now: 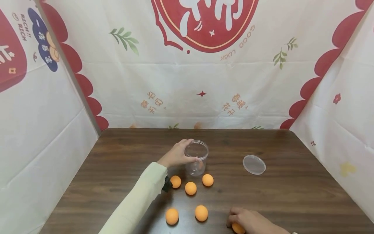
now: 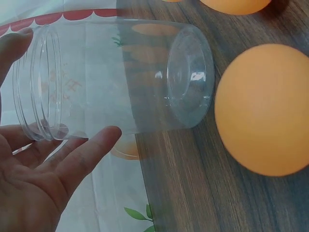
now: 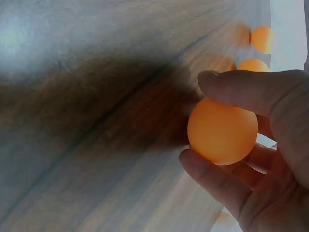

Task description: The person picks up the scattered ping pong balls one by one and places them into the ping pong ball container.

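Observation:
My left hand [image 1: 177, 154] grips a clear plastic jar [image 1: 193, 167] by its rim, thumb on one side and fingers on the other. The jar stands upright and lidless on the table; in the left wrist view its see-through wall [image 2: 96, 82] shows no ball inside. Near the table's front edge, my right hand [image 1: 253, 221] pinches an orange ping-pong ball [image 3: 222, 133] between thumb and fingers. Whether that ball still touches the wood cannot be told. Several more orange balls lie about, three close before the jar, such as this ball [image 1: 191, 188].
A round clear lid [image 1: 254, 164] lies flat to the right of the jar. Two balls, one left [image 1: 172, 216] and one right [image 1: 201, 213], sit nearer the front of the brown wooden table [image 1: 292, 188]. Printed white cloth [image 1: 175, 81] hangs behind and at both sides.

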A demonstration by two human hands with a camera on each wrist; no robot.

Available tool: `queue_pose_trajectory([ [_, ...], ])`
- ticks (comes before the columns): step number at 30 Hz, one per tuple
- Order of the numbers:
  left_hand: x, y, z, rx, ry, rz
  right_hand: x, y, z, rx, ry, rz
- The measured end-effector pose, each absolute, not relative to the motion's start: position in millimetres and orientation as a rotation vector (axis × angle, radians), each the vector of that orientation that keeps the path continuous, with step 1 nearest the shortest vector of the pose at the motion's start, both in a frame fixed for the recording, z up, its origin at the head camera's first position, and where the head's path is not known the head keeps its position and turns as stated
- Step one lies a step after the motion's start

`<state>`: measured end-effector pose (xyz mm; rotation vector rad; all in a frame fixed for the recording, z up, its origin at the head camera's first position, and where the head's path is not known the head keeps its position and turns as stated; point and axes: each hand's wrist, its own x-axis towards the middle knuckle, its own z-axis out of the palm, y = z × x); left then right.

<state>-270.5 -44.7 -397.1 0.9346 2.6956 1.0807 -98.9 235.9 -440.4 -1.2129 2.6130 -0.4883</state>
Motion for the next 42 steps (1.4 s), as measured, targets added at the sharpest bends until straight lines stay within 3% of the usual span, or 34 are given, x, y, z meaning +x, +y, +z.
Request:
queue_pose_trajectory([
  [3,-269,-45,-397,0.897,2.696,1.067,-99,231,-436,-1.248,2.599,-0.467],
  [10,-268,-46,-392,0.885,2.701,1.061,-106,223,-412,-1.051,2.552,-0.400],
  [14,-268,-47,-391,0.894,2.700,1.055,-114,223,-398,-1.165,2.652,-0.307],
  [18,-267,-48,-391,0.882,2.703,1.063,-130,220,-380,-1.289,2.752,-0.279],
  [26,-264,-50,-398,0.897,2.702,1.066,-164,215,-341,-1.184,2.835,-0.252],
  [42,-266,-42,-399,0.920,2.702,1.124,-226,191,-312,-1.123,2.937,-0.113],
])
